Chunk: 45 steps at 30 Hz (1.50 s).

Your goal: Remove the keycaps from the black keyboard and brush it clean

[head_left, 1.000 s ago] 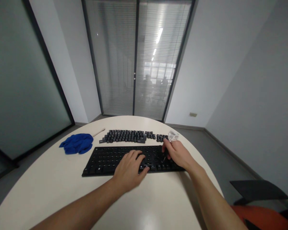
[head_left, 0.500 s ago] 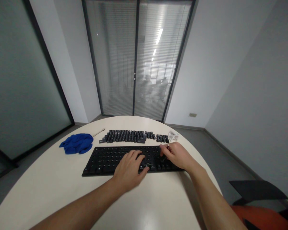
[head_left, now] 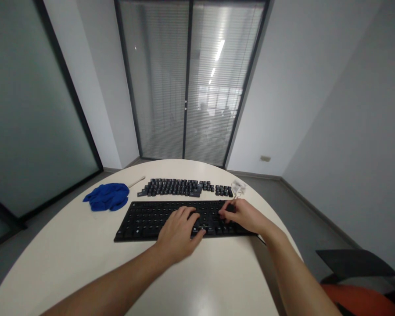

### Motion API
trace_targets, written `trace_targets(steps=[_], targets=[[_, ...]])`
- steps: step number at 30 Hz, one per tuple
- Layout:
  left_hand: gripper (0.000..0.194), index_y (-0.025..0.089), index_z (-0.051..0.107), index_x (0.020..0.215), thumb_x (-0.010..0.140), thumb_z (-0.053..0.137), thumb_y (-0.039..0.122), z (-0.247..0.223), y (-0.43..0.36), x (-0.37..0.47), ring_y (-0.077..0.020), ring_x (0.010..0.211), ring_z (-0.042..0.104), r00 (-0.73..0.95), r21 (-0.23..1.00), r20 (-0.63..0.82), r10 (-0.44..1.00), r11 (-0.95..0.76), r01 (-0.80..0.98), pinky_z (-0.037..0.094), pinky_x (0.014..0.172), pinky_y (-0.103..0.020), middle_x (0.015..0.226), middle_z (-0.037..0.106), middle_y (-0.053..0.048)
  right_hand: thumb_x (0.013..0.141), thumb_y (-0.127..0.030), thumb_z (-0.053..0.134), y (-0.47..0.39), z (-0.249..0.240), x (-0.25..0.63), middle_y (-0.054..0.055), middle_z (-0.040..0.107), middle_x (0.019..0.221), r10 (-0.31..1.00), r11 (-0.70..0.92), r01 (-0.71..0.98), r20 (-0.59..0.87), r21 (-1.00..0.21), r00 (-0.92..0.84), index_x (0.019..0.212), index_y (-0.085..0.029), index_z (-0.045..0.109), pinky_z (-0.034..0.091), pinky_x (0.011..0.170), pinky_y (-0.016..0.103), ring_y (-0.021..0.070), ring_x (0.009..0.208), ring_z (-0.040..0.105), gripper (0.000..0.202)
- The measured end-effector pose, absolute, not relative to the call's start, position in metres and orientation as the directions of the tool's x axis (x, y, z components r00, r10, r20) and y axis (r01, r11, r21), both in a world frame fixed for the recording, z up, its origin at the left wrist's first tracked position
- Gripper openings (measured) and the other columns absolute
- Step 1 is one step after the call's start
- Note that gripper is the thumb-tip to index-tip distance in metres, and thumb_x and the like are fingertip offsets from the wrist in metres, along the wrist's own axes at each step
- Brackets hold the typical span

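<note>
Fingers loosely spread, the bare left hand [head_left: 177,232] rests on the long black rectangular keyboard [head_left: 145,219], which lies on the round cream table [head_left: 85,259]. Above the keyboard's right part, the bare right hand [head_left: 242,214] has its fingertips drawn together; whether they grip anything is unclear.

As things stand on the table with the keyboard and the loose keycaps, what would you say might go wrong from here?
The right hand works close to the nearest loose keycaps, so a knuckle might knock their neat rows out of order.

The left hand rests on the keyboard; if it pressed unevenly, the board could perhaps slide on the smooth table.
</note>
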<state>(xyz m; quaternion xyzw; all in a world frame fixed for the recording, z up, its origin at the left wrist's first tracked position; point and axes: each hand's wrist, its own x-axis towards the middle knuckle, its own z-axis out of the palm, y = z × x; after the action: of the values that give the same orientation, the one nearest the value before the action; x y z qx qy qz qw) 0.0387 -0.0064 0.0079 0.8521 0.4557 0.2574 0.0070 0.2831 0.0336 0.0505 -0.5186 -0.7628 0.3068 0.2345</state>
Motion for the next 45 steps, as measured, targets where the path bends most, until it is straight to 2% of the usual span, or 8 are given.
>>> trace_targets(steps=[11,14,20,24,29,34,41,45], targets=[[0.035,0.020,0.061,0.118,0.090,0.054,0.040,0.010,-0.007,0.038,-0.0287,0.119,0.049,0.460,0.235,0.418,0.783,-0.583,0.778,0.042,0.101,-0.046,0.127,0.058,-0.010,0.084,-0.046,0.062,0.036,0.046,0.286,0.006,0.074,0.079,0.932,0.146,0.522,-0.060,-0.840,-0.358,0.091,-0.016,0.066,0.055,0.062,0.029,0.0186,0.067,0.069,0.031],[0.034,0.021,0.061,0.118,0.090,0.055,0.039,0.010,-0.007,0.038,-0.0285,0.119,0.049,0.459,0.238,0.416,0.785,-0.581,0.779,0.042,0.101,-0.045,0.127,0.058,-0.009,0.083,-0.047,0.063,0.036,0.046,0.286,0.007,0.074,0.080,0.928,0.173,0.511,-0.035,-0.842,-0.370,0.086,-0.016,0.066,0.054,0.061,0.028,0.0188,0.067,0.069,0.032],[0.034,0.020,0.061,0.118,0.091,0.054,0.040,0.008,-0.006,0.038,-0.0289,0.118,0.050,0.463,0.238,0.416,0.783,-0.585,0.776,0.042,0.100,-0.046,0.126,0.058,-0.010,0.082,-0.048,0.067,0.037,0.047,0.289,0.004,0.071,0.068,0.933,0.274,0.616,0.049,-0.739,-0.357,0.081,-0.015,0.072,0.047,0.058,0.026,0.0186,0.063,0.065,0.033],[0.034,0.020,0.061,0.117,0.090,0.055,0.040,0.007,-0.005,0.038,-0.0291,0.118,0.050,0.461,0.242,0.428,0.778,-0.589,0.771,0.042,0.100,-0.046,0.126,0.058,-0.009,0.084,-0.049,0.064,0.039,0.045,0.290,0.007,0.075,0.078,0.917,0.275,0.565,0.036,-0.778,-0.396,0.081,-0.015,0.068,0.050,0.066,0.028,0.0212,0.073,0.069,0.034],[0.034,0.020,0.062,0.117,0.090,0.055,0.040,0.007,-0.005,0.038,-0.0293,0.118,0.050,0.463,0.245,0.436,0.772,-0.597,0.764,0.042,0.100,-0.046,0.126,0.058,-0.010,0.086,-0.050,0.062,0.040,0.043,0.290,0.008,0.076,0.080,0.924,0.253,0.584,0.014,-0.771,-0.383,0.081,-0.017,0.062,0.052,0.067,0.030,0.0224,0.074,0.070,0.033],[0.034,0.020,0.062,0.117,0.090,0.055,0.039,0.008,-0.006,0.038,-0.0294,0.117,0.050,0.468,0.242,0.429,0.772,-0.598,0.764,0.042,0.100,-0.047,0.126,0.058,-0.010,0.087,-0.053,0.059,0.045,0.037,0.291,0.008,0.075,0.078,0.925,0.277,0.588,0.045,-0.760,-0.378,0.080,-0.017,0.062,0.052,0.066,0.031,0.0216,0.071,0.069,0.036],[0.034,0.020,0.062,0.117,0.090,0.056,0.039,0.007,-0.006,0.037,-0.0300,0.118,0.050,0.464,0.255,0.443,0.767,-0.604,0.755,0.043,0.099,-0.047,0.127,0.058,-0.011,0.085,-0.052,0.062,0.050,0.029,0.293,0.008,0.075,0.077,0.940,0.234,0.524,0.053,-0.819,-0.336,0.081,-0.016,0.063,0.052,0.062,0.030,0.0202,0.068,0.068,0.037],[0.033,0.020,0.062,0.116,0.089,0.057,0.038,0.009,-0.006,0.038,-0.0294,0.117,0.051,0.446,0.290,0.458,0.769,-0.603,0.743,0.042,0.099,-0.047,0.126,0.060,-0.010,0.084,-0.052,0.064,0.049,0.031,0.284,0.007,0.074,0.076,0.946,0.266,0.475,0.134,-0.839,-0.294,0.083,-0.017,0.063,0.052,0.060,0.030,0.0194,0.064,0.067,0.036]])
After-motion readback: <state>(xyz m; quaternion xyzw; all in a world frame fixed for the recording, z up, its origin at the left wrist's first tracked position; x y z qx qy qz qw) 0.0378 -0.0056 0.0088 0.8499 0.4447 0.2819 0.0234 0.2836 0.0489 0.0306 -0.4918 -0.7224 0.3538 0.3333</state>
